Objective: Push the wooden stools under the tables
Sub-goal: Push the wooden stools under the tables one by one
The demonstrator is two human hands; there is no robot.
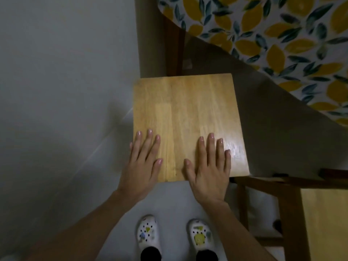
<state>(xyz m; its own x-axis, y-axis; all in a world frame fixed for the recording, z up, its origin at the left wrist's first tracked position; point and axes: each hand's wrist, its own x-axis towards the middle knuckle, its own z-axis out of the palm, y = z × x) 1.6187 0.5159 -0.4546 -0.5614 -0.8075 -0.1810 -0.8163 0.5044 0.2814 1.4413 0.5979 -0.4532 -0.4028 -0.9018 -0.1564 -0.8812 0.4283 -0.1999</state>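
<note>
A pale grey floor (pixel 56 91) carries a wooden stool (pixel 188 110) at centre, its far edge near a table (pixel 282 44) covered in a lemon-print cloth at far right. A second stool (pixel 323 223) stands near right. Two white clogs (pixel 148 234) rest nearest.

White clogs (pixel 148 235) (coloured charms) on grey floor (pixel 56 91); lemon-print tablecloth (pixel 273 44) upper right.

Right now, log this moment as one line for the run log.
left hand flat on stool seat | right hand flat on seat | table ahead | stool not yet under
</note>
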